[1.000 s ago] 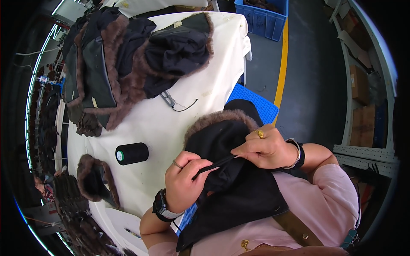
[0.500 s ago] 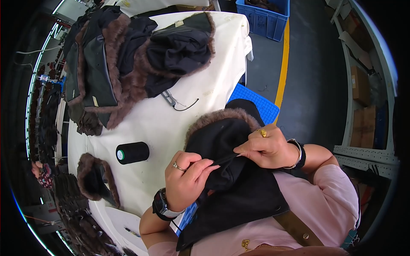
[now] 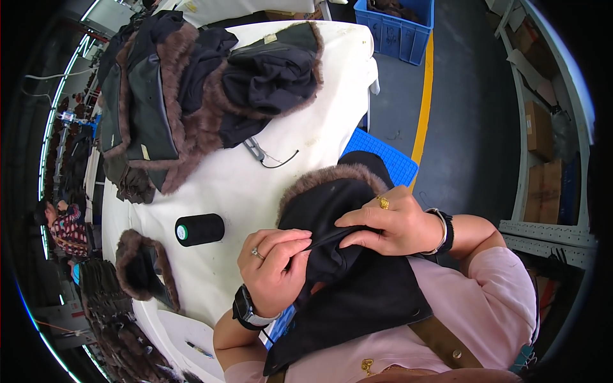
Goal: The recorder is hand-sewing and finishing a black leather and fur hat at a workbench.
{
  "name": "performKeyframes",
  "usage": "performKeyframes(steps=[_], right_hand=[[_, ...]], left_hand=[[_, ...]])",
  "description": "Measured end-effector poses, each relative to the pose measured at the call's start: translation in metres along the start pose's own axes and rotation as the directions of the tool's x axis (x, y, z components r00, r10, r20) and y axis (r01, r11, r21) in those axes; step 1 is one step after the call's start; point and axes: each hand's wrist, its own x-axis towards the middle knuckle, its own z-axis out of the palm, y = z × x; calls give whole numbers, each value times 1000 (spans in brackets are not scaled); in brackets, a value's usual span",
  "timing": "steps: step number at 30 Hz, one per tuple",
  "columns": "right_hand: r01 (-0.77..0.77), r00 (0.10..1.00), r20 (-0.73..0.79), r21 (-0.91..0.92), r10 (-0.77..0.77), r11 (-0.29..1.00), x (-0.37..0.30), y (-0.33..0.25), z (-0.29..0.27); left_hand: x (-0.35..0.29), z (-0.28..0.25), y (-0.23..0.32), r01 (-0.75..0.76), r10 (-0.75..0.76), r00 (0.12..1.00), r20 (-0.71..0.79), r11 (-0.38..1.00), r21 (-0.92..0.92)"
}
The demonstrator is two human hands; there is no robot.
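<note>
A black cloth piece with a brown fur edge lies over my lap and the table's near edge. What sort of garment it is, I cannot tell. My left hand, with a ring and a dark watch, pinches a fold of the black cloth between thumb and fingers. Just to its right, my right hand grips the same fold, thumb below and forefinger above. A narrow stretch of cloth runs between the two sets of fingertips. No needle or thread can be made out there.
On the white table are a black thread spool, small grey thread snips, a fur-edged band and a heap of dark fur-trimmed garments. Blue crates stand beyond. A co-worker is at far left.
My right thumb and forefinger have moved left and parted from a tight pinch into a wider grip on the fold. My left hand has shifted slightly left. More of the co-worker shows.
</note>
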Motion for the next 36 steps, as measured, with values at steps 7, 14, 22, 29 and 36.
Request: performKeyframes(steps=[7, 14, 22, 29, 36], right_hand=[[100, 990, -97, -12, -100, 995, 2, 2, 9], [127, 987, -93, -27, -129, 992, 2, 3, 7], [140, 980, -141, -1, -138, 990, 0, 6, 9], [160, 981, -110, -2, -160, 987, 2, 3, 10], [138, 988, -75, -1, -137, 990, 1, 4, 8]], left_hand=[[-3, -3, -2, 14, -14, 1000, 10, 1000, 1], [10, -3, 10, 47, -52, 996, 77, 997, 69], [5, 5, -3, -227, 213, 971, 112, 965, 132], [2, 9, -10, -281, 263, 955, 139, 952, 123], [0, 11, -13, -217, 218, 959, 179, 976, -26]])
